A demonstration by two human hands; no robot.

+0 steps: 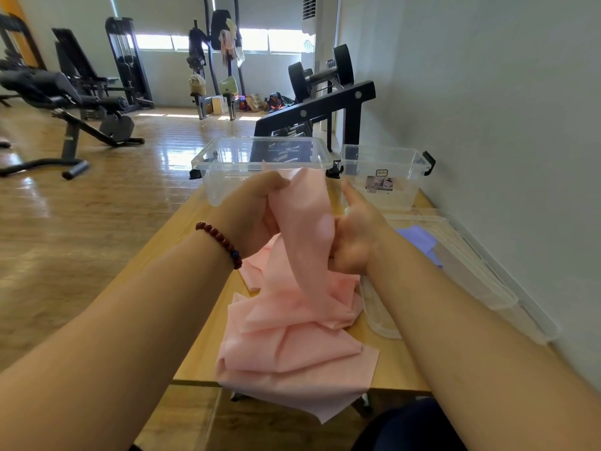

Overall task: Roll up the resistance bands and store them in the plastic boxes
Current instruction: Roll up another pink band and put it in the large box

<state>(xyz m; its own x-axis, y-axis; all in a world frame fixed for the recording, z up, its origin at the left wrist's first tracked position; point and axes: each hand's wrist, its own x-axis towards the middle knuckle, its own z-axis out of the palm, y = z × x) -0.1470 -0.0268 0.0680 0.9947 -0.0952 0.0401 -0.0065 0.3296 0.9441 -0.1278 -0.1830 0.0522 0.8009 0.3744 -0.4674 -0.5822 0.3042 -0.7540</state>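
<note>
A long pink resistance band [292, 323] lies crumpled on the narrow wooden table [195, 359], one corner hanging over the near edge. Its upper end is lifted between my hands. My left hand [253, 213], with a red bead bracelet at the wrist, pinches the band's top edge. My right hand [354, 236] grips the band's right side, thumb pointing up. Behind my hands stands a large clear plastic box [227, 164], and a smaller clear box [383, 177] stands to its right. A purple band [419, 239] lies in a shallow clear tray [471, 275] at the right.
The table runs along a white wall [504, 109] on the right. A black dumbbell rack [325, 105] stands beyond the boxes. Weight benches [65, 102] and gym machines fill the wooden floor at left. A dark knee [409, 428] shows at the bottom.
</note>
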